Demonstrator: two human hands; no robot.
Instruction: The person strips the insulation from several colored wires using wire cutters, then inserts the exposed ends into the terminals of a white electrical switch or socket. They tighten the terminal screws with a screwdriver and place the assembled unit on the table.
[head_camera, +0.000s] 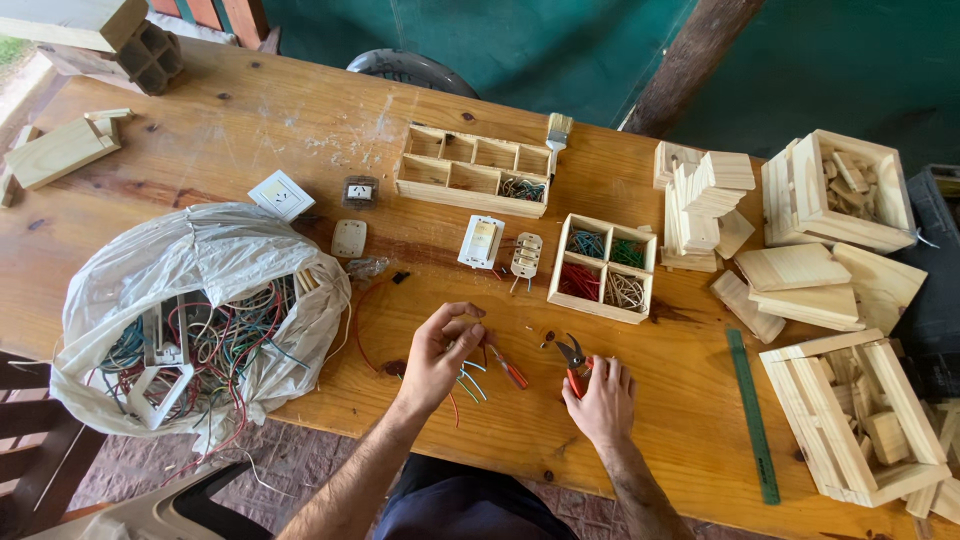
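Near desk's front edge: left hand pinches short wire pieces between fingertips; right hand grips red-handled pliers, jaws apart. Bag of tangled wires toward left edge.

Soft even daylight, brighter far left of left hand; faint shadows; sharp centre, wide-angle bend at edges.

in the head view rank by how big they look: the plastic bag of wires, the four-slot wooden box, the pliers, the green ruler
1. plastic bag, largest by far
2. four-slot box
3. green ruler: longer than the box but thin, so this order is unsure
4. pliers, smallest, partly hidden in the right hand
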